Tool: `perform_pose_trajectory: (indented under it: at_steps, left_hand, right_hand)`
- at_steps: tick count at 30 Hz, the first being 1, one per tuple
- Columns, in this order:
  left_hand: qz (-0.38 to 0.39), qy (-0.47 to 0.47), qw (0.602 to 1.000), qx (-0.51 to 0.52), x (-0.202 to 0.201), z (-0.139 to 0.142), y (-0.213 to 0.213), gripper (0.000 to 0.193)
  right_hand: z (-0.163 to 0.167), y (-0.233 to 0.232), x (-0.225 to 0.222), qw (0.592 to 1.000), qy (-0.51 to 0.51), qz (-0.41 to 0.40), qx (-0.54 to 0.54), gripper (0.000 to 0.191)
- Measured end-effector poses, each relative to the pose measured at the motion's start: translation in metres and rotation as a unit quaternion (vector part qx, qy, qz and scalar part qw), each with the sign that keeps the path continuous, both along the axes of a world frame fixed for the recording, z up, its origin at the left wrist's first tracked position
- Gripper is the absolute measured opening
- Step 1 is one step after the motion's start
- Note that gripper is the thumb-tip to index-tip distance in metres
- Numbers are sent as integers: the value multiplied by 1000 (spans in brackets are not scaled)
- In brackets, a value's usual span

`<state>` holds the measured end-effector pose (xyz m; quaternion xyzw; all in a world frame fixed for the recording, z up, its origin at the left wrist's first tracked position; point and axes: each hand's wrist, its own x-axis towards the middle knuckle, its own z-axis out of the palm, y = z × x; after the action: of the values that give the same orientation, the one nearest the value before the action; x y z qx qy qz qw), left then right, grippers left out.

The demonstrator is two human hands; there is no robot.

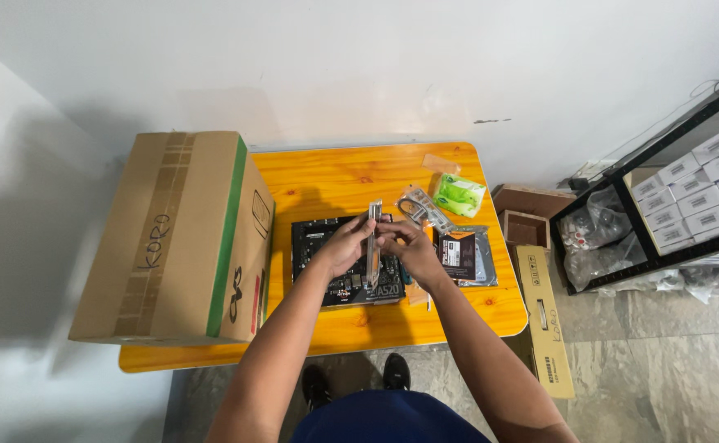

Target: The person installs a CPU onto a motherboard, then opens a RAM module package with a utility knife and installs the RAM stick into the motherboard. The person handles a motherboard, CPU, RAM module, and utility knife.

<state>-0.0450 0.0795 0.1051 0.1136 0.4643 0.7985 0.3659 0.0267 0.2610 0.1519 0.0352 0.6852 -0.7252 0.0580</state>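
Both hands are holding a narrow metal strip upright above the black circuit board at the worktop centre, left hand clamping its near side, right hand pinching opposite, long axis running front-to-back.

The tabletop is orange-yellow wood with darker grain streaks and small knots. The carton at its left edge is plain brown card with a green stripe down one edge, a paler tape band along the top and black markings on its side. The board near the front edge is black with white lettering. The strip is silvery grey. A pouch toward the right rear corner is bright green and white. The packet by the right edge is black with an orange corner.
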Motion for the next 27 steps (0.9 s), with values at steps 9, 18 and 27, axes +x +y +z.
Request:
perform_pose_trajectory:
  at_steps: [9,18,27]
  left_hand:
    - [22,-39,998,32,-1,1,-4,68]
    - [109,-77,988,77,-9,-4,0,58]
    - [189,-33,970,-150,-24,-24,-7,63]
  right_hand:
    - [19,-12,8,989,34,-19,144,41]
    - [11,-19,12,996,-10,-13,93,46]
    - [-17,-8,1,999,-32,-29,-22,31]
